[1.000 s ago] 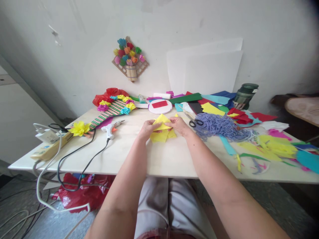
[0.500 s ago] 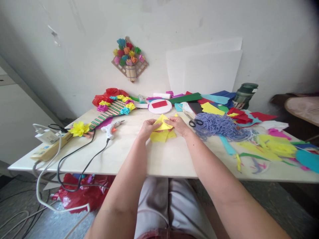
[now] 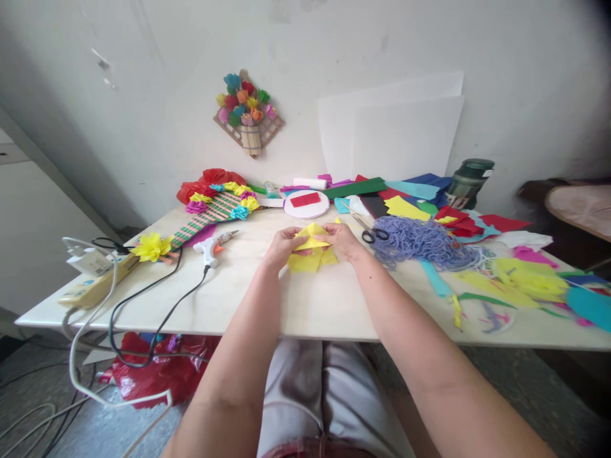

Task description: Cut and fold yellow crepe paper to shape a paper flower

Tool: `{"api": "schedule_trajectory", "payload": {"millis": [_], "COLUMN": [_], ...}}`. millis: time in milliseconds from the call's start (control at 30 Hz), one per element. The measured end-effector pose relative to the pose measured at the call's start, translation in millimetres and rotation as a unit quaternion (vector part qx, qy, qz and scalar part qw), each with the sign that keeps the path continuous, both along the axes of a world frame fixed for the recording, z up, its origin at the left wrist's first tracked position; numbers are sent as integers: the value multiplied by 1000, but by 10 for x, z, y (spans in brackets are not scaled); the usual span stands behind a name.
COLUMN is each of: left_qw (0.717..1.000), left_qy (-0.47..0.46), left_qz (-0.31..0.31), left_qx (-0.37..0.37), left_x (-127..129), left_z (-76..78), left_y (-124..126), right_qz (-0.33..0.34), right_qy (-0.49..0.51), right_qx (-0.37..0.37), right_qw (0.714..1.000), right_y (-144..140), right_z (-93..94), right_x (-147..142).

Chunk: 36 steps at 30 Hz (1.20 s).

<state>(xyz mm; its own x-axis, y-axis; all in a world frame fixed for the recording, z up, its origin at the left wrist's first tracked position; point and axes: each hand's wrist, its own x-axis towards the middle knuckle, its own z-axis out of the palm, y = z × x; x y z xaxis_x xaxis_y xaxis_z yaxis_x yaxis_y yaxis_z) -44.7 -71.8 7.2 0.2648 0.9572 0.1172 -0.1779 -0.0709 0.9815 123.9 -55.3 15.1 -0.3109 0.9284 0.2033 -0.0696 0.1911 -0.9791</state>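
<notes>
Between my two hands is a folded piece of yellow crepe paper point(image 3: 312, 235), held just above the table. My left hand point(image 3: 285, 245) pinches its left side, and my right hand point(image 3: 342, 240) grips the right side; both sets of fingers are closed on it. Under it, flat on the table, lie more yellow paper pieces point(image 3: 308, 261). Past my hands sits a white oval card point(image 3: 317, 208) bearing a red rectangle point(image 3: 306, 200). Black-handled scissors point(image 3: 375, 236) rest right of my right hand.
A white glue gun point(image 3: 207, 252) with a black cord lies left, near a power strip point(image 3: 90, 286). Behind it is a striped panel point(image 3: 217, 216) with paper flowers. Purple yarn point(image 3: 420, 240), coloured paper scraps point(image 3: 529, 280) and a dark green bottle point(image 3: 470, 181) occupy the right side.
The held yellow paper has changed shape: its raised point is lower and the sheet looks more bunched. Both hands have shifted only slightly, still gripping it.
</notes>
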Motion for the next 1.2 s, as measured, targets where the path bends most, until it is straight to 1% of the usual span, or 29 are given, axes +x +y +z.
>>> {"api": "schedule_trajectory", "payload": {"millis": [233, 400, 500, 667, 867, 1067, 1200], "left_qw": [999, 998, 998, 997, 997, 997, 998], "left_qy": [-35, -57, -65, -69, -72, -68, -63], "left_qz": [-2, -16, -7, 3, 0, 0, 3], "left_qx": [-12, -13, -17, -22, -25, -21, -21], "left_x": [4, -10, -17, -7, -7, -8, 1], "left_z": [14, 13, 9, 23, 38, 38, 41], "left_y": [-5, -3, 0, -13, -27, -19, -22], "right_qz": [6, 10, 15, 19, 29, 42, 54], "right_qy": [24, 42, 45, 50, 57, 63, 69], "right_qx": [-9, -13, -12, 0, 10, 14, 30], "right_qw": [1000, 999, 999, 999, 998, 997, 996], "right_y": [36, 52, 57, 49, 29, 52, 53], "right_z": [-29, -44, -52, -50, -36, -61, -63], "right_x": [-10, -9, -2, 12, 18, 37, 58]}}
